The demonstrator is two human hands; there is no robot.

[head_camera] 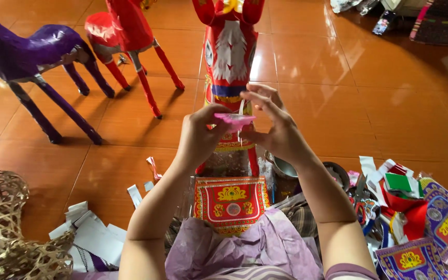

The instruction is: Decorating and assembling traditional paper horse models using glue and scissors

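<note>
At the centre of the frame, the left hand [199, 136] and right hand [275, 124] both pinch a small pink paper piece [234, 121], held up before the red paper horse [230, 62], likely for fitting against it. Upper left stand a purple horse [27, 57] and another red one [125, 31]. Paper scraps [416, 218] litter the glossy orange tiled floor [338, 93].

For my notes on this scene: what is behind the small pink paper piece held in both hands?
Behind the pink paper piece stands a red decorated paper horse. Both hands, left and right, cover its lower part.
</note>
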